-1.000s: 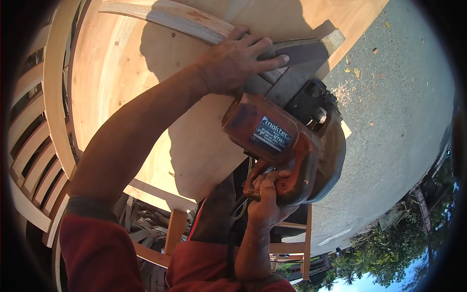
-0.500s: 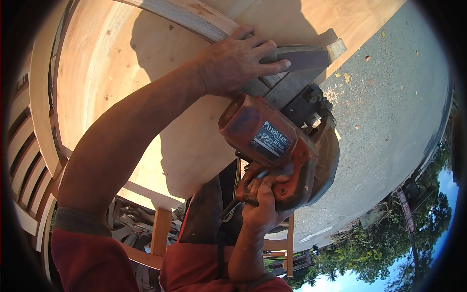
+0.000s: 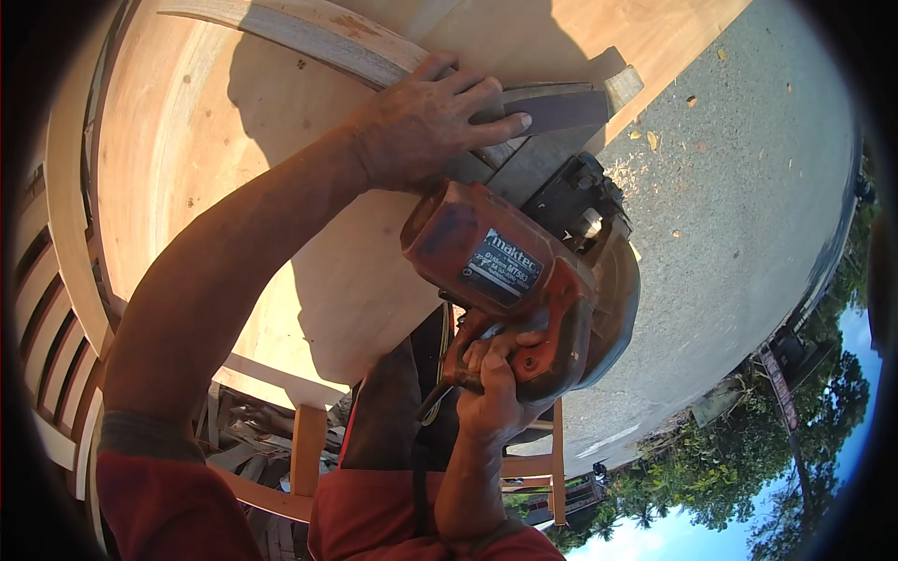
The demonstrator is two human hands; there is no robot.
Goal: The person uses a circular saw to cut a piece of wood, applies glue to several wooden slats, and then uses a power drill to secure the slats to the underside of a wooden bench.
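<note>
My right hand point(image 3: 491, 397) is wrapped round the rear handle of a worn red circular saw point(image 3: 500, 257). The saw is tilted, its dark base plate point(image 3: 575, 192) against the wood and its rounded blade guard toward the right. My left hand point(image 3: 421, 126) grips a long, pale wooden strip point(image 3: 309, 37) lying on a broad plywood sheet point(image 3: 360, 266). One of its fingers stretches onto a short dark piece point(image 3: 561, 112) beside the strip, just beyond the saw. The blade and the contact with the wood are hidden by the saw's body.
Slatted wooden furniture point(image 3: 56, 318) stands at the left. Below the sheet are a wooden leg point(image 3: 309, 449) and scrap wood point(image 3: 253, 435). Grey concrete point(image 3: 739, 187) with leaves and pale sawdust spreads to the right, trees point(image 3: 655, 496) beyond. A cord point(image 3: 435, 402) hangs from the saw's handle.
The whole scene has shifted slightly left in the picture. Both hands keep their holds, and the saw sits in nearly the same place against the wood.
</note>
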